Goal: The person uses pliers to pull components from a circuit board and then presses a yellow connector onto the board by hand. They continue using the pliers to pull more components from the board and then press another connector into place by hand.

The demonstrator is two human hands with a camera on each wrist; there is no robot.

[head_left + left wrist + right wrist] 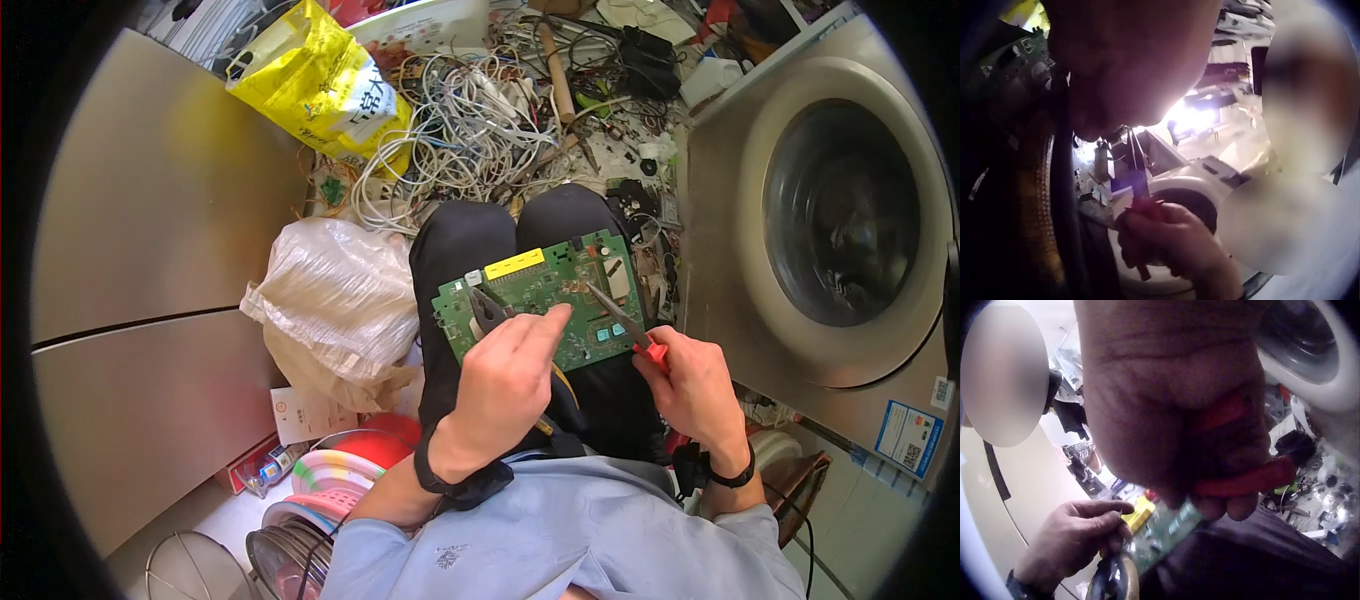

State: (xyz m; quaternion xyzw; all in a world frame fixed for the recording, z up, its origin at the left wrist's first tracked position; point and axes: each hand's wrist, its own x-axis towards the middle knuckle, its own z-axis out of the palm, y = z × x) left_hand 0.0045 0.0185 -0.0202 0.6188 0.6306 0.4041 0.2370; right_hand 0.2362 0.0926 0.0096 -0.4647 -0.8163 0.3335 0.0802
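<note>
A green circuit board (575,285) with a yellow connector block (514,263) along its far edge lies across the person's dark-trousered knees. The right hand (700,385) grips red-handled needle-nose pliers (622,318), their slim tips over the board's right half. Over the board's near left part, the left hand (510,365) holds dark-jawed pliers (488,308), with the black-and-yellow handles (1113,578) sticking out toward the body. Its forefinger reaches over the board's middle. In the left wrist view the red pliers' tips come close by its fingertips.
Tangled white cables (480,125), a hammer (556,75) and scattered parts cover the floor ahead. A yellow bag (320,85) and a white woven sack (335,300) stand left. A washing machine (850,215) is close on the right; plastic basins (335,470) sit behind at left.
</note>
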